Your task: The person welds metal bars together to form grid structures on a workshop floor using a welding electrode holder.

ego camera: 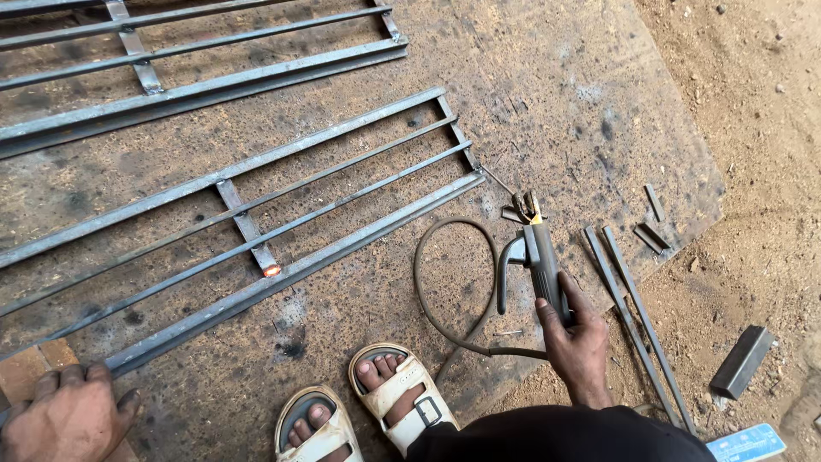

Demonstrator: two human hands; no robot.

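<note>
Right hand (pixel 575 342): fingers wrapped fully around the grip of the electrode holder (pixel 537 257), thumb along its side. The holder's clamp carries a thin welding rod (pixel 499 181) whose tip sits at or just beside the near right corner of the steel grille frame (pixel 256 227); contact cannot be confirmed. A grey cable (pixel 445 291) loops from the holder back toward the person's sandalled feet (pixel 368 406).

Left hand (pixel 64 419): fingers curled over the near rail at the frame's lower-left end, pressing it onto the scorched metal sheet (pixel 547 94).

One spot (pixel 272 270) on a cross strip glows orange.

Risks, judged: bare fingers on the rail could be burnt as heat spreads through it; open-toed feet lie close to any spatter; the cable loop near the feet could snag and jerk the rod off the corner. Loose bars (pixel 637 316) and a short steel block (pixel 742 361) lie to the right, partly on bare earth.
</note>
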